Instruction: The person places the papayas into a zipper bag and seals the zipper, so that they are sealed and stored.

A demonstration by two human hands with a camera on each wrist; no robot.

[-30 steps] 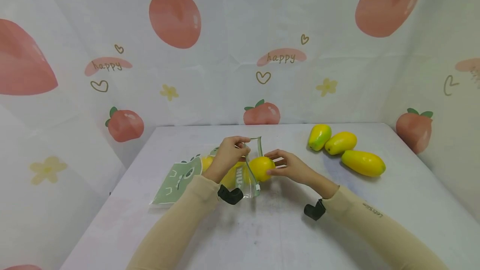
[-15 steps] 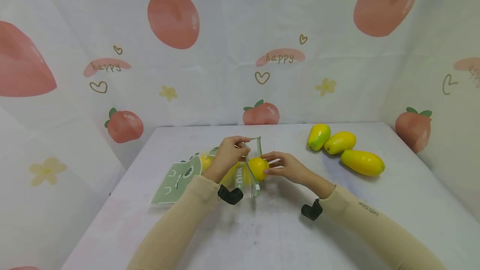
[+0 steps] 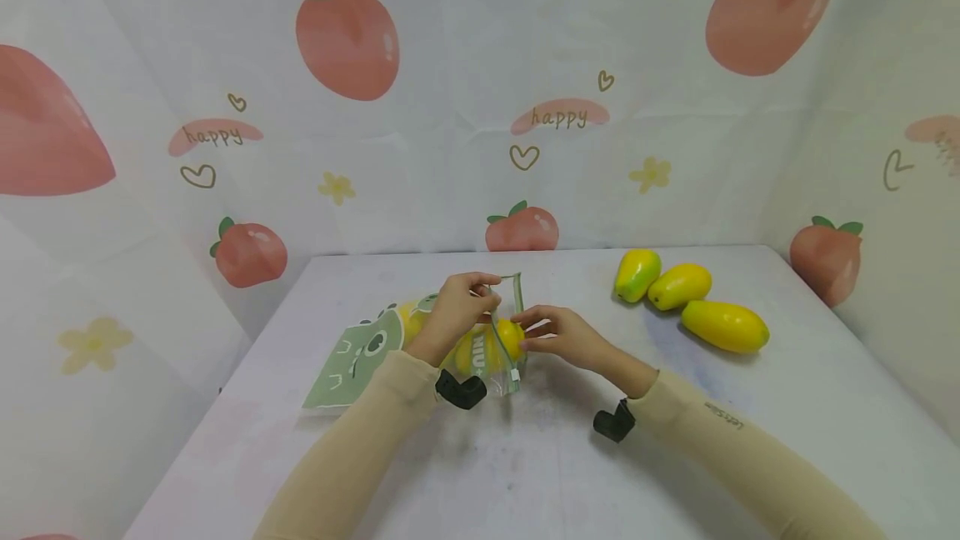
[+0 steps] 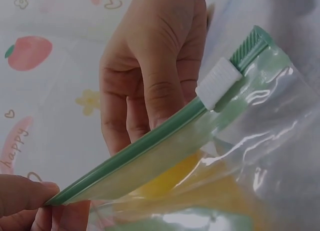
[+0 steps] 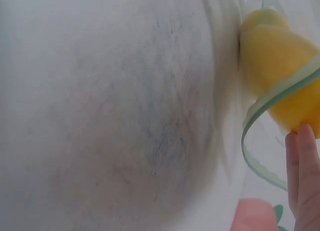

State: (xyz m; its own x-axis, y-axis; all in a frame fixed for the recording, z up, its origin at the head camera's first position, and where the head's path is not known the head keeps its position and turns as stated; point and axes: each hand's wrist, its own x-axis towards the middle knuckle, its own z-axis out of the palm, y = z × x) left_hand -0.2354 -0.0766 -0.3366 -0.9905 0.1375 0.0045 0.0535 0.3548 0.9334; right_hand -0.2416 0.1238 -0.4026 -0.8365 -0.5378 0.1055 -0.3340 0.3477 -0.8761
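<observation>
A clear zip bag (image 3: 352, 365) with a green cartoon face lies on its side, its mouth facing right and yellow fruit showing through it. My left hand (image 3: 453, 315) pinches the upper edge of the mouth between thumb and fingers. In the left wrist view the green zip strip (image 4: 130, 156) slants up to a white slider (image 4: 218, 84). My right hand (image 3: 570, 336) has thumb and fingertips around the outer end of a yellow papaya (image 3: 512, 342), most of which is inside the mouth. The right wrist view shows that papaya (image 5: 300, 108) under the green rim, with fingertips against it.
Three more papayas, a greenish one (image 3: 638, 275), a middle one (image 3: 680, 287) and a long one (image 3: 726, 326), lie at the back right of the white table (image 3: 540, 465). A fruit-print cloth (image 3: 450, 157) hangs behind and at both sides.
My right hand has moved left, pushing the papaya deeper into the bag, so less of it shows outside the mouth. My left hand has held its place on the edge.
</observation>
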